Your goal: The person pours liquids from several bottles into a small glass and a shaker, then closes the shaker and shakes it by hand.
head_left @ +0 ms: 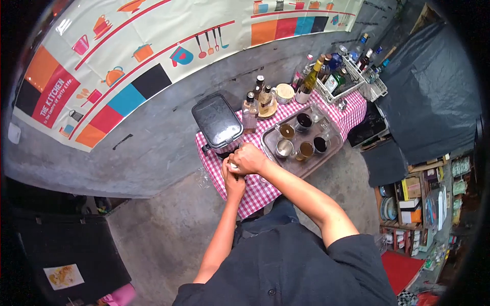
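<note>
My right hand (248, 158) is closed over the top of my left hand (233, 179), and the two meet above the near left part of the checked tablecloth (253, 196). Between the fingers a small white piece shows; the rest of what they grip is hidden. Just beyond the hands stands a black lidded bin (218, 120). To their right lies a brown tray (286, 164) carrying several glasses, among them an empty-looking clear glass (284, 148), a glass of brown liquid (305, 151) and a glass of dark liquid (320, 144).
Behind the tray stand a clear bottle (249, 115), a bottle on a wooden stand (266, 101), a round tub (285, 93) and a tall yellow-green bottle (308, 84). A wire rack (356, 71) with bottles is at the far right. The wall (153, 168) closes off the back.
</note>
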Available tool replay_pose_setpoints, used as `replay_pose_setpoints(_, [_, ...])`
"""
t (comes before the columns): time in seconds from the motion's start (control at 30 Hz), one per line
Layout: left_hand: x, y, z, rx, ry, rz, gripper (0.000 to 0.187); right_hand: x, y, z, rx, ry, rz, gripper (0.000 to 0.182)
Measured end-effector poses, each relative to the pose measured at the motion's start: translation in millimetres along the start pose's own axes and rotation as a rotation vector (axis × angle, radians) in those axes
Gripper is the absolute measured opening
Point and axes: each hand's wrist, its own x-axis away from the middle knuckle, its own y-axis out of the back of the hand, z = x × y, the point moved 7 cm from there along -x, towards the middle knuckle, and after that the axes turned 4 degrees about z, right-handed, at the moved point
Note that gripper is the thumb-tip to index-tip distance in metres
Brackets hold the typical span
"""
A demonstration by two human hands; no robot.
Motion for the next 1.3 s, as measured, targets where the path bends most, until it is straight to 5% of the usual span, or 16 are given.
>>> replay_pose_setpoints(0.17, [1, -1, 14, 0.071, -0.021, 0.005, 0.055, 2, 6, -9, -0.065, -0.083, 0.082, 0.047])
replay_pose_setpoints(0.33, [-2, 2, -1, 0.010, -0.018, 0.026, 0.058, -10, 3, -6, -0.013, 0.233, 0.283, 0.055])
replay_pose_setpoints(0.87, [-1, 5, -12, -0.057, -0.043, 0.002, 0.049, 30, 9, -8, -0.316, -0.467, 0.076, 0.045])
replay_pose_setpoints(1.0, [-5, 7, -2, -0.045, 0.002, 0.062, 0.059, 62, 7, -10, -0.589, -0.476, 0.233, 0.046])
replay_pose_setpoints(1.23, [15, 26, 17, -0.129, 0.183, 0.134, 0.094, 176, -36, -43, -0.471, -0.709, 0.444, 0.040])
replay_pose_setpoints(1.3, [35, 27, 38, -0.003, 0.283, 0.114, 0.085, 197, -38, -50, -0.509, -0.734, 0.483, 0.040])
